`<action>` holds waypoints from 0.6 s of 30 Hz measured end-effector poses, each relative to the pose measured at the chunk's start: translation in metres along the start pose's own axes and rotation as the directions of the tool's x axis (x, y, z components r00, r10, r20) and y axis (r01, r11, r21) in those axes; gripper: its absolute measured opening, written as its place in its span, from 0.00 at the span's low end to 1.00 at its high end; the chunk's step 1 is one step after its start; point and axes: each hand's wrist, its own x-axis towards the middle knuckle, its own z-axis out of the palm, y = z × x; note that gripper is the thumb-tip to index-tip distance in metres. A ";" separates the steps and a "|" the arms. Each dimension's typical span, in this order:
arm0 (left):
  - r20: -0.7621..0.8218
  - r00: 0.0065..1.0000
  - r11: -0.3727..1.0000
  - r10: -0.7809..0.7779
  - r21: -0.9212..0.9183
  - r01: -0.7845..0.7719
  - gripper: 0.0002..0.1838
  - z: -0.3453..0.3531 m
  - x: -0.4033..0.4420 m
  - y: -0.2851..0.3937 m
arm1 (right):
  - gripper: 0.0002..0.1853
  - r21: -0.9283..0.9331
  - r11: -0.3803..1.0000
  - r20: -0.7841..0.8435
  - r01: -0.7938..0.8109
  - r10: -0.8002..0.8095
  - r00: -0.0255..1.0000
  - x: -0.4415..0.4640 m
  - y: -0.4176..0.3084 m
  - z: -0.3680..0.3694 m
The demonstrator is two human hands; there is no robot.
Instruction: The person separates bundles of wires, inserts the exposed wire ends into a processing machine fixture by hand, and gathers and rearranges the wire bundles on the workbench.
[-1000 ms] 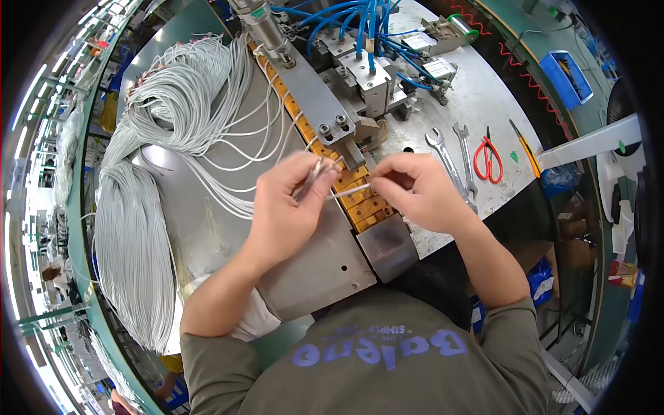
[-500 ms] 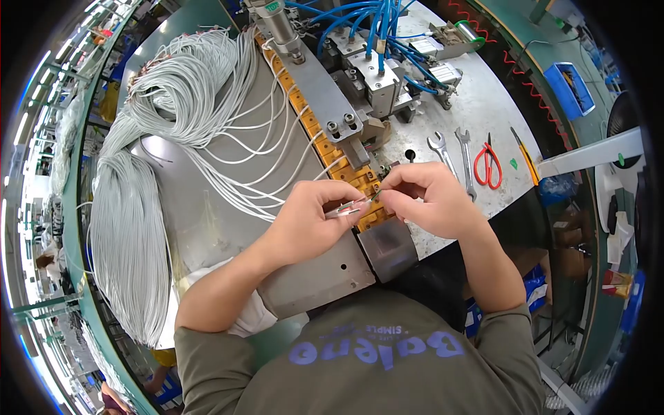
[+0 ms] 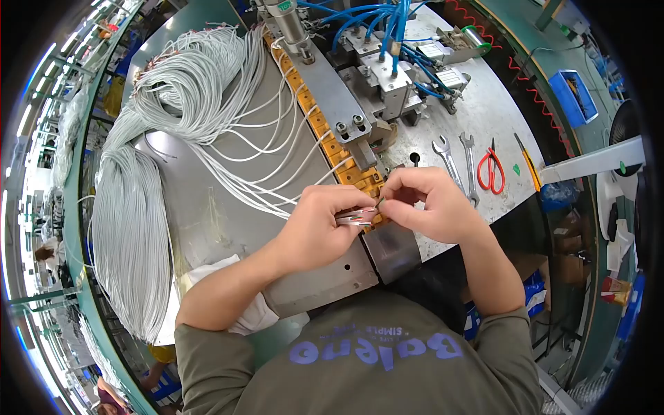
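My left hand (image 3: pixel 319 227) is closed around several white cables (image 3: pixel 353 219), whose stripped ends show red and green wires. My right hand (image 3: pixel 430 205) pinches the tip of a thin green wire (image 3: pixel 380 203) between thumb and forefinger, close to my left fingertips. Both hands hover over the near end of a yellow-orange fixture strip (image 3: pixel 330 144). White cables (image 3: pixel 263 198) lead from slots along that strip to a big grey-white cable bundle (image 3: pixel 183 90) on the left.
A metal press with a cylinder (image 3: pixel 287 28) and blue air hoses (image 3: pixel 398 28) stands behind the strip. To the right lie wrenches (image 3: pixel 448 160), red-handled scissors (image 3: pixel 490 173) and a yellow-handled tool (image 3: pixel 529 166). A white cloth (image 3: pixel 252 315) lies beneath my left forearm.
My left hand has shifted slightly right and turned, so more of the cable ends show. The right hand still pinches the wire. The whole view has moved slightly.
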 end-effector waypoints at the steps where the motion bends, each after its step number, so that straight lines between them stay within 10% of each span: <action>1: 0.024 1.000 1.000 -0.012 -0.012 0.012 0.04 -0.001 0.001 0.000 | 0.05 -0.063 0.997 0.025 0.037 -0.036 0.999 0.001 -0.001 -0.002; 7: -0.019 1.000 0.996 -0.019 -0.087 0.018 0.06 0.003 -0.001 -0.002 | 0.07 -0.121 0.986 -0.068 0.118 -0.127 0.990 0.003 0.005 0.006; 12: -0.007 0.998 0.958 -0.055 0.281 0.055 0.05 0.002 0.001 -0.010 | 0.08 0.049 0.975 -0.046 -0.217 0.219 0.975 0.004 0.025 -0.012; 18: -0.094 0.994 0.857 0.053 0.516 0.003 0.05 0.006 0.008 -0.019 | 0.10 0.081 0.967 -0.101 -0.241 0.249 0.963 0.016 0.044 -0.019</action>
